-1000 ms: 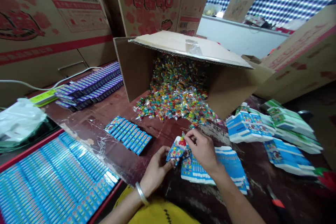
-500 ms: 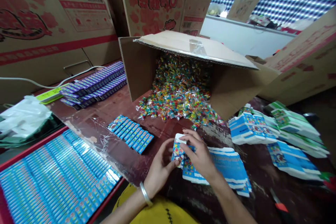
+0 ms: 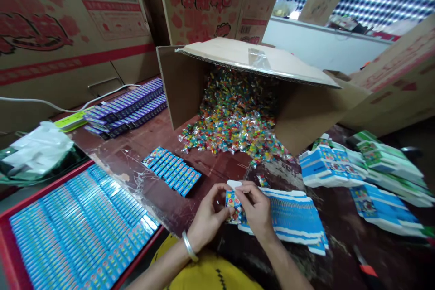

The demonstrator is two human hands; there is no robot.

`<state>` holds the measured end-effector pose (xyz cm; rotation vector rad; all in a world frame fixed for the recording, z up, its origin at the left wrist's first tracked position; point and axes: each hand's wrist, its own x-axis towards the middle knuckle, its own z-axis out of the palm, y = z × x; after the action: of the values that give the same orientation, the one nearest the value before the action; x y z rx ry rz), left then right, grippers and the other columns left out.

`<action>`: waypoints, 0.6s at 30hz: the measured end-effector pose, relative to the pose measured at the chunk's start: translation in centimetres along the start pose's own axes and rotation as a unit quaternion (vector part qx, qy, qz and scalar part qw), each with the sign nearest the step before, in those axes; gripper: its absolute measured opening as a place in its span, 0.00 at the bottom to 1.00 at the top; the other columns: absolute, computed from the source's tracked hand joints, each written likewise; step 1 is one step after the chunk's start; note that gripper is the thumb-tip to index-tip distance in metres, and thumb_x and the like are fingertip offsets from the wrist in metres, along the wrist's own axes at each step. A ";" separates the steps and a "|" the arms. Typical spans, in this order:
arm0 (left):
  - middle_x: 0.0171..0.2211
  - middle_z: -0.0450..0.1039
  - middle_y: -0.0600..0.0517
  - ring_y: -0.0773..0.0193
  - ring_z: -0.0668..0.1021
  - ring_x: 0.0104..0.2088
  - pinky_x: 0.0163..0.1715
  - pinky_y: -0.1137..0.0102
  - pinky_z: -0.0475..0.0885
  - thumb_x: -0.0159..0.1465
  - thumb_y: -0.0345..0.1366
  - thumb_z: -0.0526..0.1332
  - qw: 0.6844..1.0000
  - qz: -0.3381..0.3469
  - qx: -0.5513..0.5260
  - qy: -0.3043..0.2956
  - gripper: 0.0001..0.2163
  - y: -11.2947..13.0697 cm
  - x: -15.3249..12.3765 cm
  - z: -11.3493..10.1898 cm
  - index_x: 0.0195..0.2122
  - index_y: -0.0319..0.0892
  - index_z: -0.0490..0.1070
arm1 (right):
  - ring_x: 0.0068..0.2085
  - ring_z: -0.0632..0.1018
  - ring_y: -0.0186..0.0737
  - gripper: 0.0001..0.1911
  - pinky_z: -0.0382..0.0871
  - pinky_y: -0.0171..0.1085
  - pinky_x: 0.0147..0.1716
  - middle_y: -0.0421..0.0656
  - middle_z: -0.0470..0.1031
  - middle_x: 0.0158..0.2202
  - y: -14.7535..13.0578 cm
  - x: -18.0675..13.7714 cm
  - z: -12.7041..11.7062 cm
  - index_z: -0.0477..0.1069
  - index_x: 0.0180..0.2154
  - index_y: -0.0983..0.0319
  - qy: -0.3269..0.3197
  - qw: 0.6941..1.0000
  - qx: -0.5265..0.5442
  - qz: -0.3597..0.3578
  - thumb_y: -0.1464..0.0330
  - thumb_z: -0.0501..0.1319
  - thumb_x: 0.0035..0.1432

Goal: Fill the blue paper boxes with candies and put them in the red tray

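Note:
Between my two hands is a small blue candy box [image 3: 233, 206] with a colourful printed front and its white end flap standing up. My left hand [image 3: 208, 217], a silver bangle on its wrist, grips the box by its left side with thumb and fingers. The fingers of my right hand [image 3: 257, 210] are closed on its upper right, by the flap. Just right of and partly under that hand lies a fanned stack of flat blue cartons [image 3: 295, 215]. A row of closed blue boxes [image 3: 173, 172] rests on the table to the left.
A cardboard box [image 3: 302, 118] on its side spills wrapped colourful candies [image 3: 234, 129]. A red tray [image 3: 7, 244] packed with blue boxes is at left. Purple boxes [image 3: 129, 108] stand behind. Blue cartons [image 3: 333, 165], green cartons [image 3: 390, 158] and an orange-and-black tool [image 3: 369, 269] lie at right.
Both hands have come slightly lower with the box. My right hand's fingers have shifted from across its front to its upper right edge. The view has moved a little.

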<state>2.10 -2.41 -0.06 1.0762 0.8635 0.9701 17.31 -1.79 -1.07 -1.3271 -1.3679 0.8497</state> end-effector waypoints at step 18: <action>0.41 0.73 0.51 0.59 0.74 0.41 0.43 0.68 0.69 0.55 0.28 0.62 0.989 0.025 0.143 0.041 0.24 1.0 -0.9 -0.2 0.54 0.46 0.63 | 0.27 0.72 0.36 0.13 0.67 0.33 0.27 0.38 0.72 0.23 -1.1 2.7 -1.6 0.71 0.26 0.62 -0.129 0.982 0.035 0.130 0.59 0.65 0.51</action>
<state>1.39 -2.98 0.97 1.3138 1.0715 0.9562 18.82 0.47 0.87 -1.3966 -1.3631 1.2730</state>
